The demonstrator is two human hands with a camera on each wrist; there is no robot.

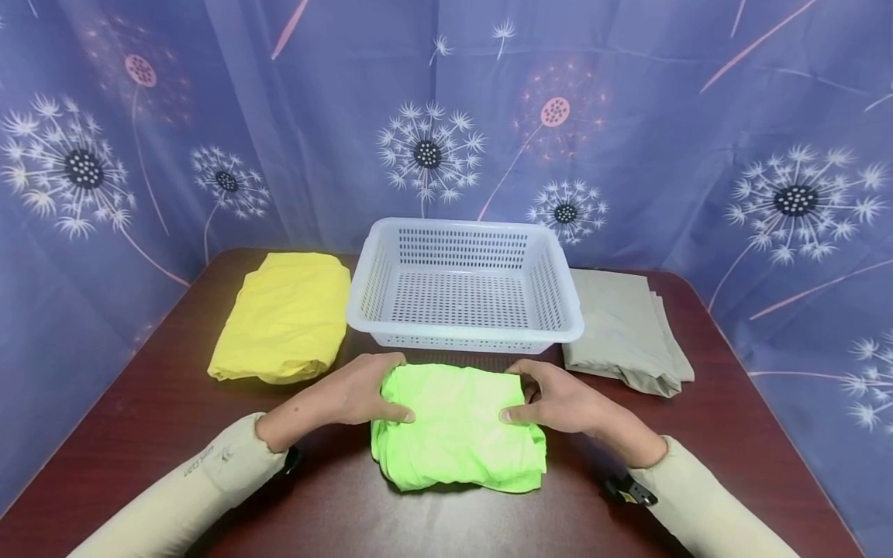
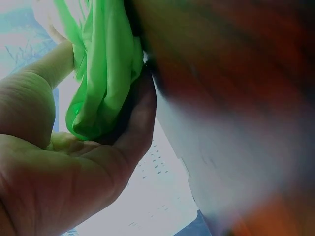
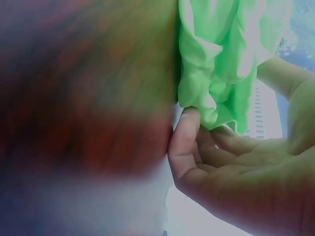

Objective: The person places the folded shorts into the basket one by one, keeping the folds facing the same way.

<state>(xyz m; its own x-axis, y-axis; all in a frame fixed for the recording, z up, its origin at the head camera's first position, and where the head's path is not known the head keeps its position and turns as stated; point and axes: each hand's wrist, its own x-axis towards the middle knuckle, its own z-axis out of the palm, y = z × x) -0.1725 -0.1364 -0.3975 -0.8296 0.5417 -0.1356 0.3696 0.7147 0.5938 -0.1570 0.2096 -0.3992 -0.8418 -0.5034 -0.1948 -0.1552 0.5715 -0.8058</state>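
Observation:
A folded bright green cloth (image 1: 460,434) lies at the front middle of the table, its layers bunched at the sides. My left hand (image 1: 370,391) grips its left side, thumb on top and fingers tucked under the edge. On the opposite side my right hand (image 1: 558,395) holds it the same way, thumb laid over the top. In the left wrist view the green folds (image 2: 106,73) sit between thumb and curled fingers. The right wrist view shows fingertips (image 3: 187,128) beneath the cloth's lower edge, close to the tabletop.
Right behind the green cloth stands a white perforated plastic basket (image 1: 463,335) with nothing in it. A folded yellow cloth (image 1: 282,318) lies to its left, a folded grey-beige cloth (image 1: 621,329) to its right. A blue dandelion-print curtain (image 1: 335,101) hangs behind the brown table (image 1: 125,449).

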